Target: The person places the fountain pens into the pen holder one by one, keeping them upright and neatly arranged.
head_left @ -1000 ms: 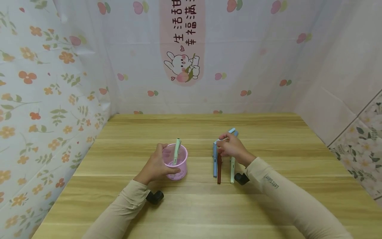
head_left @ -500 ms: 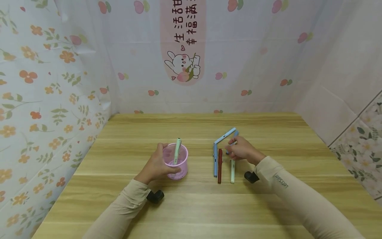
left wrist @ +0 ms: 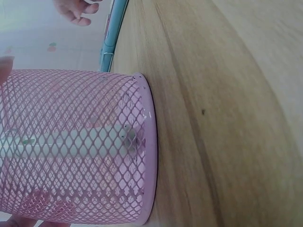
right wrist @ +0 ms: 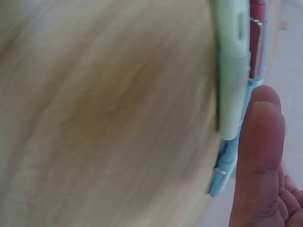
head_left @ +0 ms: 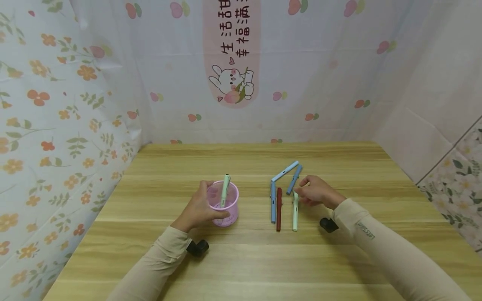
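Two beige sleeves [head_left: 162,261] enter from the near side, cut off by the frame, with black camera units [head_left: 197,248] at the wrists. On the left, the left hand [head_left: 201,209] is curled round a pink mesh cup [head_left: 228,219], thumb along the near wall and fingers on the far side, probably to steady so light a thing, since it stands upright on the wooden table [head_left: 241,267]. One green pen [head_left: 225,190] leans inside, its upper end above the rim; the mesh blurs its lower part, and some gripping fingers are partly hidden. To the right of the cup, a dark red pen [head_left: 279,209] lies beside a blue pen [head_left: 273,202], and right of them a pale green pen [head_left: 295,213] points its near end the same way, an arrangement that perhaps leaves each easy to reach. The right hand [head_left: 316,192] is half open at that pen's far end, thumb extended, holding nothing that shows; whether it touches the pen I cannot tell, and its palm is hidden. Farther off, a second blue pen [head_left: 294,179] and a light blue pen [head_left: 285,171] lie slanted. On the far backdrop [head_left: 324,75], the top of the printed lettering is cut off.
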`<state>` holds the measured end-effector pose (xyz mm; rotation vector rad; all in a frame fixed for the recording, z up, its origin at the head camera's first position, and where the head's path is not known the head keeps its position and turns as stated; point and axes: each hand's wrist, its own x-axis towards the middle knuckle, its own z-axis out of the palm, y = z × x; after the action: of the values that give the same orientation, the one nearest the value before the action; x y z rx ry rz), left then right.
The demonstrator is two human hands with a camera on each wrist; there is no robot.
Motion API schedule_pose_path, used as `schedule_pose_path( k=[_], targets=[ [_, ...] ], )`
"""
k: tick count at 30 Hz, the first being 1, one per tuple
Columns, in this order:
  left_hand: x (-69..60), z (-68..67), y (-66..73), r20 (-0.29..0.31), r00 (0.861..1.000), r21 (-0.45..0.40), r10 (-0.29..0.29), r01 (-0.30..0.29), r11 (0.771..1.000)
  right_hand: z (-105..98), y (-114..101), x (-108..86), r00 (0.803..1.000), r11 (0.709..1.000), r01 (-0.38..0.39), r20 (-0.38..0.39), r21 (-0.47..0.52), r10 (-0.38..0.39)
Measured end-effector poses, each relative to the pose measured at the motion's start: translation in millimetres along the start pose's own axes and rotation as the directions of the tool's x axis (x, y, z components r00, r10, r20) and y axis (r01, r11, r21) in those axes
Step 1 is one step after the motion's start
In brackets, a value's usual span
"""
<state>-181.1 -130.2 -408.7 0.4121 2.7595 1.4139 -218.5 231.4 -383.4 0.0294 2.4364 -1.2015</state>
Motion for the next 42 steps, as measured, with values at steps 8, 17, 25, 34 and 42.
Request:
schedule_pose_path(
  k=[8,17,25,34,42],
  targets=[
    [0.9,-0.5,1.3,0.001,1.000,-0.001,-0.001,0.001,1.000,1.7,7.9,0.5,0.999,1.000,-0.031,0.020,0.001,0.031],
    [1.8,0.5,0.8,0.001,1.000,-0.007,0.006,-0.006,1.000,8.3,8.3,3.0,0.998,0.998,-0.063,0.021,-0.030,0.064],
    [0.2,0.4,2.1,-0.009,1.000,-0.012,0.009,-0.009,1.000,15.6,7.1,5.0,0.998,0.994,-0.056,0.036,-0.097,0.060],
    [-0.8,0.8,1.8,-0.010,1.000,-0.015,0.007,-0.007,1.000,19.8,7.2,5.9,0.998,0.992,-0.051,0.026,-0.113,0.054],
    [-0.8,0.6,0.3,-0.008,1.000,-0.019,0.006,-0.006,1.000,23.1,5.1,4.5,0.999,0.992,-0.046,0.009,-0.113,0.047]
  ],
)
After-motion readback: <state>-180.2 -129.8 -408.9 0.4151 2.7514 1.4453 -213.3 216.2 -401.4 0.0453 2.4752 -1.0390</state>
